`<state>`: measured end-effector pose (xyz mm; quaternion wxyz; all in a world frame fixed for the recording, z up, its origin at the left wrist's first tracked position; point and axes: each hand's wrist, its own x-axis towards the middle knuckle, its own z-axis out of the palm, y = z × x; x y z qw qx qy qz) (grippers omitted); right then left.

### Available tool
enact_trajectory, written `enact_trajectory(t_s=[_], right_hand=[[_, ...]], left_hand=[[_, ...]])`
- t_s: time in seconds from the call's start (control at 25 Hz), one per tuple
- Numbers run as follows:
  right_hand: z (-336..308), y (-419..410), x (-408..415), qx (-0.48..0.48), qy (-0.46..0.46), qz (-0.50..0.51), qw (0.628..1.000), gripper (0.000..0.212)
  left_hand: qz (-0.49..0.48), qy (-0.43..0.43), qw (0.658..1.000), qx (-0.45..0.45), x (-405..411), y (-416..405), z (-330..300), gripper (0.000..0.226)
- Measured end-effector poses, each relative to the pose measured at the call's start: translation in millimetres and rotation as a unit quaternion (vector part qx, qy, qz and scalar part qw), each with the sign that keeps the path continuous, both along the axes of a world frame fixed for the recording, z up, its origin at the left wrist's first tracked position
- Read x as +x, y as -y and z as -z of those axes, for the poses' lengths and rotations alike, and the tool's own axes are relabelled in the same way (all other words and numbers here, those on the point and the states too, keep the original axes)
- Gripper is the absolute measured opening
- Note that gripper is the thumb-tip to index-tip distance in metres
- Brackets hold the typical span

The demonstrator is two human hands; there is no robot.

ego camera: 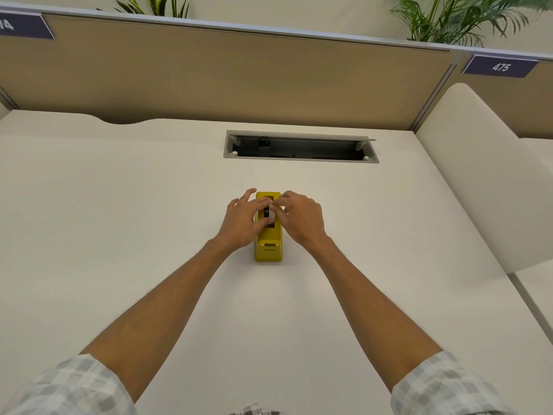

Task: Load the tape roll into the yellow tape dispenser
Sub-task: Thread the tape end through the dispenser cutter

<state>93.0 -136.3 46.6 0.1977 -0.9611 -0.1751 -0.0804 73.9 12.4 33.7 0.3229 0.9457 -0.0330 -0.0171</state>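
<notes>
The yellow tape dispenser [268, 246] stands on the white desk, its cutter end toward me. Over its open cradle sits the tape roll [271, 212], a white ring on a dark core, seen edge-on and partly covered by fingers. My left hand [243, 220] comes in from the left and pinches the roll with thumb and fingers, its outer fingers spread past the dispenser's far end. From the right, my right hand [300, 216] pinches the same roll with curled fingers. Whether the roll is seated in the cradle is hidden.
An open cable tray [300, 147] is cut into the desk behind the dispenser. A tan partition [227, 76] closes the far edge, with plants above it. A rounded white divider [484, 175] stands to the right.
</notes>
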Motion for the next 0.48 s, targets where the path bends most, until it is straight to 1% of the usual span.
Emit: enact_trajectory(t_s=[0.16, 0.32, 0.48], right_hand=[[-0.1, -0.4, 2.5, -0.003, -0.003, -0.014, 1.000, 0.026], [-1.5, 2.5, 4.0, -0.003, -0.017, -0.033, 0.999, 0.027], [-2.1, 3.4, 5.5, -0.035, -0.003, -0.058, 0.998, 0.027]], left_hand=[[0.014, -0.007, 1.000, 0.008, -1.8, -1.0, -4.9, 0.045], [0.023, 0.007, 1.000, 0.005, -3.2, -0.4, -7.5, 0.043], [0.028, 0.006, 1.000, 0.012, -0.8, -1.6, -4.5, 0.042]])
